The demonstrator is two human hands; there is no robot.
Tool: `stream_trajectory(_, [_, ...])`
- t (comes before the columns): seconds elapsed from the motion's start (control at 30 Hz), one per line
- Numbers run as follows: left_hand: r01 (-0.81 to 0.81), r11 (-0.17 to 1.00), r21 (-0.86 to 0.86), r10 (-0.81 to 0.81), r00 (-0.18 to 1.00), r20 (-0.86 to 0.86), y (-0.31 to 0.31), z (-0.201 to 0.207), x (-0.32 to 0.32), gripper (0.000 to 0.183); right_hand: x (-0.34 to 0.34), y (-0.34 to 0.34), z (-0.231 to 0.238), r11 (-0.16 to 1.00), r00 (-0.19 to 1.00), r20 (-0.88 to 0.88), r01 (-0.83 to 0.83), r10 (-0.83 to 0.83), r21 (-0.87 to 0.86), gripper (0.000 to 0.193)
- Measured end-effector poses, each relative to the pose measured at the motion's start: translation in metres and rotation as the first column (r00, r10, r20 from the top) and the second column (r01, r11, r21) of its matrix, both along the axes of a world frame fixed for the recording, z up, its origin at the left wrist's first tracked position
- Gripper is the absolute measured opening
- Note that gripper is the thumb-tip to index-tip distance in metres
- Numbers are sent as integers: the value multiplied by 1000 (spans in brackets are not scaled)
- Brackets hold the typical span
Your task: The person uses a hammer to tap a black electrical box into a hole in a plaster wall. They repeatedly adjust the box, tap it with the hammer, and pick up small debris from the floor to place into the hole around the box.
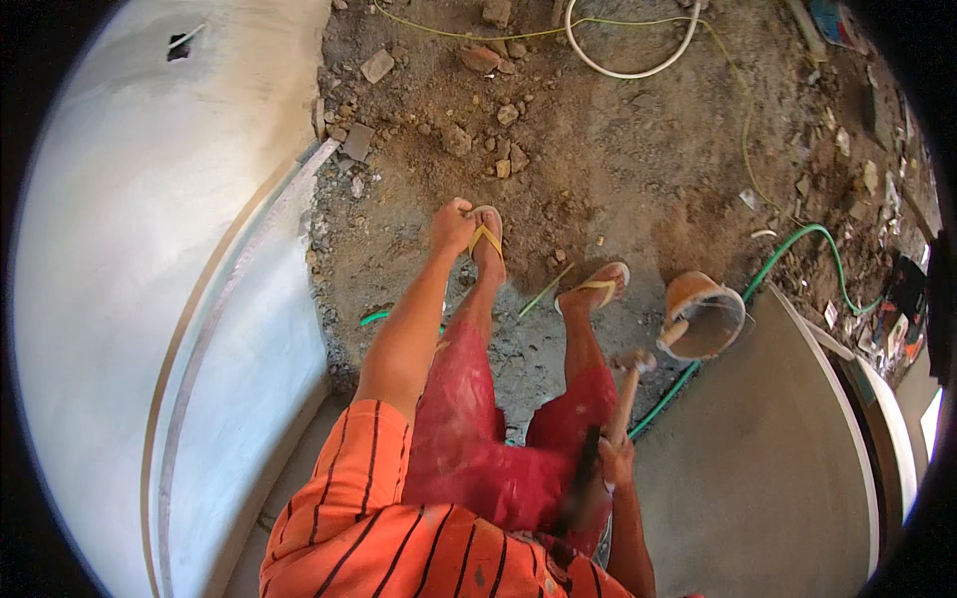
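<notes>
My left hand (454, 227) is stretched forward over the ground, just beside my left foot in its yellow-strapped flip-flop (485, 235). Its fingers are curled in; whatever they may hold is hidden. Low on the right, by my thigh, my right hand (617, 461) grips the wooden handle of a hammer (624, 404), whose blurred metal head points forward. A dark, flat, blurred piece (580, 483) lies against the same hand; its kind cannot be made out. Ahead of the hammer stands a mortar-stained bucket (688, 289), with a wooden handle (675, 333) showing at its rim.
A pale plastered wall (150, 249) with a ledge runs along the left. A grey smooth panel (758, 448) rises at the right. A green hose (768, 261) passes the bucket. Stones (457, 140), a white hose loop (638, 74) and a thin yellow cable lie on the dirt ahead.
</notes>
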State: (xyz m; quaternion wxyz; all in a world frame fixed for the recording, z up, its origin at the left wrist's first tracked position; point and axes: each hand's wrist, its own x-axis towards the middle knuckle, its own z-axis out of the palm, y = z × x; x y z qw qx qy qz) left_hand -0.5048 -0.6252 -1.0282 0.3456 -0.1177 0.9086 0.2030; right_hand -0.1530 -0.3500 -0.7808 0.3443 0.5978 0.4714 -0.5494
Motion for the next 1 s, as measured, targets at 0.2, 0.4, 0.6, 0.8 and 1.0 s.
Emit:
stream_trajectory(0.2, [-31,999,18,31,999,12,19,-134,-25,31,-18,-14,5,963,963,61,266,-264,-30,33])
stream_trajectory(0.4, [-168,984,-54,163,982,-91,45,-220,-21,37,-20,-10,7,961,949,153,274,-275,27,29])
stream_trajectory(0.6, [-62,992,-108,39,978,-205,70,-202,-16,33,-5,-6,8,959,945,163,282,-282,23,28])
stream_trajectory(0.8, [-175,971,166,203,964,-170,58,-198,-2,21,-23,-5,4,980,972,129,195,-198,33,27])
stream_trajectory(1.0, [-148,962,228,147,989,19,39,-178,16,18,-23,-1,2,968,960,147,247,-238,-46,24])
